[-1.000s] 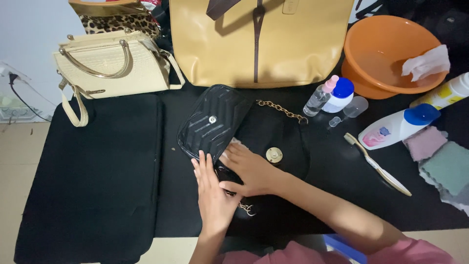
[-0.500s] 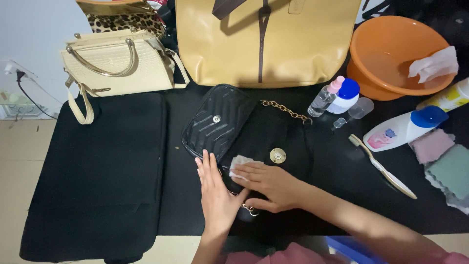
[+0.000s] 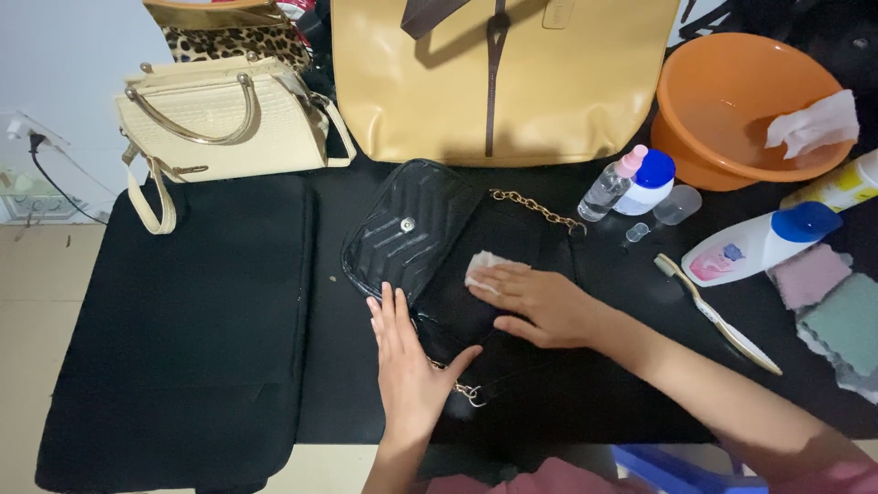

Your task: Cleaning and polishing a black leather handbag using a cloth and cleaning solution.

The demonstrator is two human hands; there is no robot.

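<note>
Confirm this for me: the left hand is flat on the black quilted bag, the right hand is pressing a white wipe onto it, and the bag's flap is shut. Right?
Not quite. The head view shows the flap folded open, away from the black quilted bag. The rest holds: the left hand lies flat on the bag, and the right hand presses a white wipe onto it.

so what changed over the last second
The right hand slid the white wipe up the black bag and now covers its round metal clasp. The left hand stayed flat on the bag's lower edge. The bag, bottles and basin did not move.
</note>
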